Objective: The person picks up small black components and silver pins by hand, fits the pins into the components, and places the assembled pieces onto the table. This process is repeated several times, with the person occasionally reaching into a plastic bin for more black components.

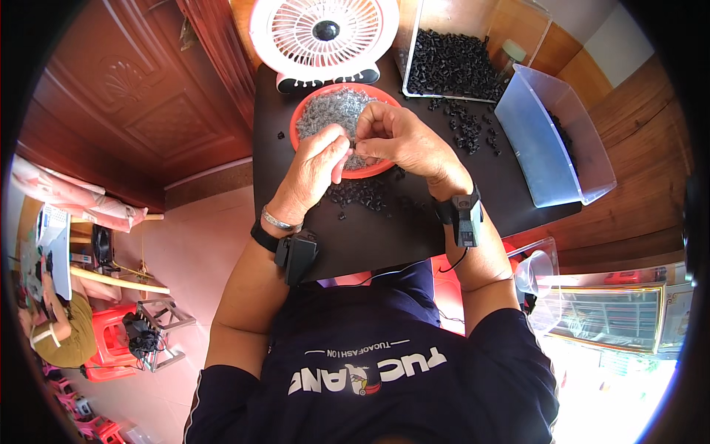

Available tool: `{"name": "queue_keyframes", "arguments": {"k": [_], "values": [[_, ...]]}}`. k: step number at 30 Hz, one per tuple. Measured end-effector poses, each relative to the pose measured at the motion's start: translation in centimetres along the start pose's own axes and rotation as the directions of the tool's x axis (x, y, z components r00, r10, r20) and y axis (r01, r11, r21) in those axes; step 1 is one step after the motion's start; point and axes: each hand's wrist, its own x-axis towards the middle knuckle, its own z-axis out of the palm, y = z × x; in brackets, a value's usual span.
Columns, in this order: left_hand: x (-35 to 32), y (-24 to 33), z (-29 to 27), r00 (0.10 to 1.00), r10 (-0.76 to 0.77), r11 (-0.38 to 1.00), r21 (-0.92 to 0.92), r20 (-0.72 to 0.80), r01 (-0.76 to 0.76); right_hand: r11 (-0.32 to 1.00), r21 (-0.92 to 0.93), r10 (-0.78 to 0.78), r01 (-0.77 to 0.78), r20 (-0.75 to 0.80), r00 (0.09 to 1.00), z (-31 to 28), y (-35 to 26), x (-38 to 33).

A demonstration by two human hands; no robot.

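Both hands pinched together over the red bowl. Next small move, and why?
Probably press the two small pieces together: the left hand and right hand meet fingertip to fingertip over the red bowl of grey parts, and loose black parts lie just below. The pinched pieces are too small to tell apart.

This is looking like a home being used for small piecework. A carved dark wooden door (140,111) is standing beside a small black table (414,222), which is carrying a white desk fan (324,33), a round red bowl (299,118) of grey bits and clear plastic tubs (547,140) of black parts (household furniture, workshop contents). Pink floor tiles (200,244) are running underneath.
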Motion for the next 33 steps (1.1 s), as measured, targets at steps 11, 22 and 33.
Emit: {"name": "queue_keyframes", "arguments": {"k": [11,22,33], "values": [[-0.1,0.5,0.0,0.991,-0.135,0.983,-0.119,0.023,0.137,0.999,-0.035,-0.037,0.038,0.015,0.999,-0.1,0.1,0.1],[-0.1,0.3,-0.2,0.997,-0.056,0.996,-0.067,0.044,0.059,1.000,0.027,-0.005,0.004,0.040,0.999,-0.2,-0.3,-0.1],[-0.4,1.0,-0.2,0.995,-0.100,0.989,-0.108,0.015,0.101,0.996,0.091,0.016,-0.018,0.029,0.999,0.1,-0.5,-0.2]]}}
